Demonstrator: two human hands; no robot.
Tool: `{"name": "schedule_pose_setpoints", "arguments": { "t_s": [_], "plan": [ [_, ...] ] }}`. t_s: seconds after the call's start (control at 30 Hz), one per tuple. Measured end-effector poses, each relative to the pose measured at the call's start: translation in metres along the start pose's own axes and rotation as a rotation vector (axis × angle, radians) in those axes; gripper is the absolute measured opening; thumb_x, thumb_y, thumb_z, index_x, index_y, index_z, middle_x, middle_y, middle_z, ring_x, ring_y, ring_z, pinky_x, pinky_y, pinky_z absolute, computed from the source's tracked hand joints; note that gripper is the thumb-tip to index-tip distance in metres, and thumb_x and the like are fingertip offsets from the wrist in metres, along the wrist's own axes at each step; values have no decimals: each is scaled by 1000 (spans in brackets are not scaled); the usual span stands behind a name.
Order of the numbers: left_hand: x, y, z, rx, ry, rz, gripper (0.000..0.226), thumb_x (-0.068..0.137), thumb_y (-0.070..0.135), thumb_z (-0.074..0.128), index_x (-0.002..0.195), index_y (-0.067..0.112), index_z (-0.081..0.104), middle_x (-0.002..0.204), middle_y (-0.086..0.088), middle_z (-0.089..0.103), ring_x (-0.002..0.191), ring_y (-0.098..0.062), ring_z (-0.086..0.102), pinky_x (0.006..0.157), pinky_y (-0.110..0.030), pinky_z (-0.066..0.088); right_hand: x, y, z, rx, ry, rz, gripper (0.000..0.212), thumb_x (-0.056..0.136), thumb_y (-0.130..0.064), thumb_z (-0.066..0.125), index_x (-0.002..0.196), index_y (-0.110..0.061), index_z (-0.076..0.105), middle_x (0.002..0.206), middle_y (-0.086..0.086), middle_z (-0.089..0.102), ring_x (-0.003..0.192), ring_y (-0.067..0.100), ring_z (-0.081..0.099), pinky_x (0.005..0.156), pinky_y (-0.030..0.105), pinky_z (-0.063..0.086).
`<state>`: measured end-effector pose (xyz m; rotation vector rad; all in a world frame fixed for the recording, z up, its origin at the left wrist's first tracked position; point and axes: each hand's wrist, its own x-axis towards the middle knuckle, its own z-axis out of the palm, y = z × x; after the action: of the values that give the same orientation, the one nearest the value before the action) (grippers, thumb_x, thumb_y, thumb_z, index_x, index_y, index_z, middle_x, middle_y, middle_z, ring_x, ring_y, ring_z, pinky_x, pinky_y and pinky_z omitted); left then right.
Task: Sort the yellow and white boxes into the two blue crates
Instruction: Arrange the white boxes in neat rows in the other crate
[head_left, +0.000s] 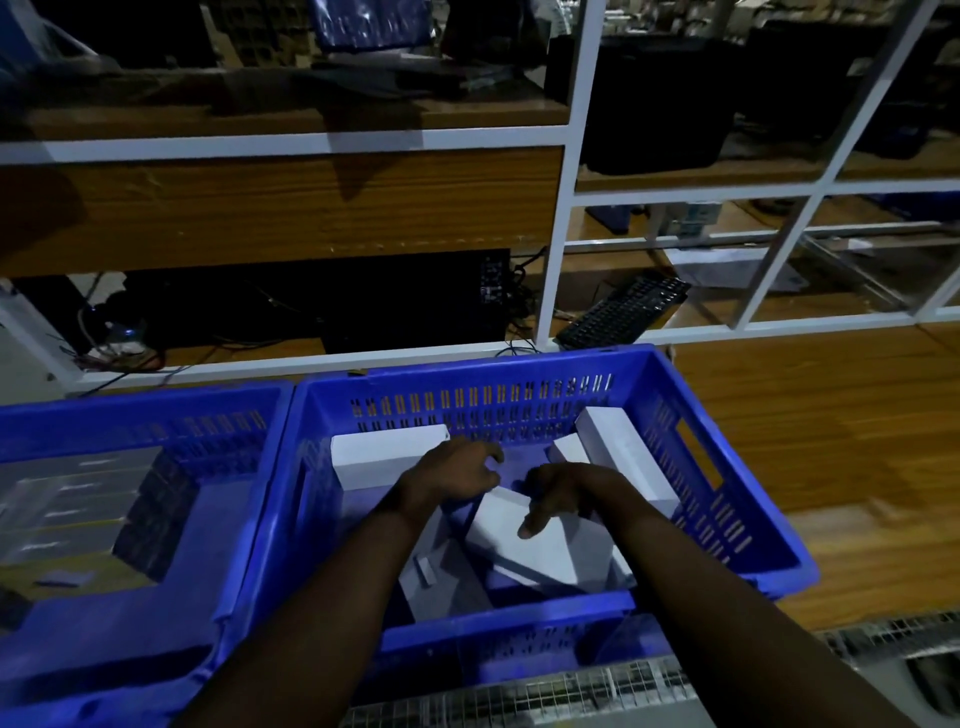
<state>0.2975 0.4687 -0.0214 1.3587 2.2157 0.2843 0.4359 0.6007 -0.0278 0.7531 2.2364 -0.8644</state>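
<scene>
White boxes (387, 454) lie in the right crate (493, 366); left hand (457, 474) and right hand (563, 493) hover loose, empty.

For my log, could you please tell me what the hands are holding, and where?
Left hand holds nothing. Right hand hangs its fingers over a white box at its upper edge; a grip cannot be told.

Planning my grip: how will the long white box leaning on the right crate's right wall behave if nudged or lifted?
Probably stiff: the white box has flat faces and crisp edges. Tilted against the right crate wall, it may slide or tip flat if nudged. Weight cannot be told.
</scene>
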Motion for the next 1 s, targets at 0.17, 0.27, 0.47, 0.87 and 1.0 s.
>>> {"name": "schedule_pose_setpoints", "arguments": {
  "t_s": [0.17, 0.27, 0.47, 0.87, 1.0],
  "plan": [
    [0, 3, 1, -47, -87, 39, 41, 97, 28, 52, 137, 20, 53, 139, -5, 56, 121, -25, 55, 93, -28, 42, -3, -3, -4, -41, -20, -15, 41, 73, -49, 78, 97, -20, 61, 99, -6, 56, 80, 12, 48, 79, 31, 39],
    [0, 3, 0, -83, -126, 44, 43, 98, 30, 52, 139, 17, 52, 143, -5, 52, 125, -25, 52, 96, -27, 39, -9, -5, -5, 2, 13, -83, 36, 79, -44, 76, 68, -22, 49, 71, -7, 48, 64, 11, 43, 63, 26, 38],
    [-2, -10, -8, -215, -40, -4, 41, 92, 53, 55, 121, 25, 61, 124, -1, 63, 112, -21, 59, 93, -35, 47, -14, -4, -15, 351, 220, -292, 25, 75, -27, 82, 86, -16, 63, 89, 5, 66, 80, 17, 60, 73, 30, 48],
    [-1, -24, -33, -327, 353, -155, 54, 96, 54, 47, 134, 15, 50, 140, -9, 51, 132, -32, 42, 92, -34, 35, -12, 0, -19, 466, 314, -256, 73, 62, -75, 66, 122, -34, 61, 124, -9, 63, 112, 15, 59, 100, 38, 47],
    [-3, -22, -33, -356, 469, -153, 42, 96, 49, 50, 121, 15, 55, 121, -9, 61, 116, -29, 54, 82, -32, 37, -19, 5, -28, 429, 352, -201, 36, 81, -49, 70, 111, -32, 57, 105, -6, 66, 91, 11, 61, 68, 25, 51]
  ]
}}
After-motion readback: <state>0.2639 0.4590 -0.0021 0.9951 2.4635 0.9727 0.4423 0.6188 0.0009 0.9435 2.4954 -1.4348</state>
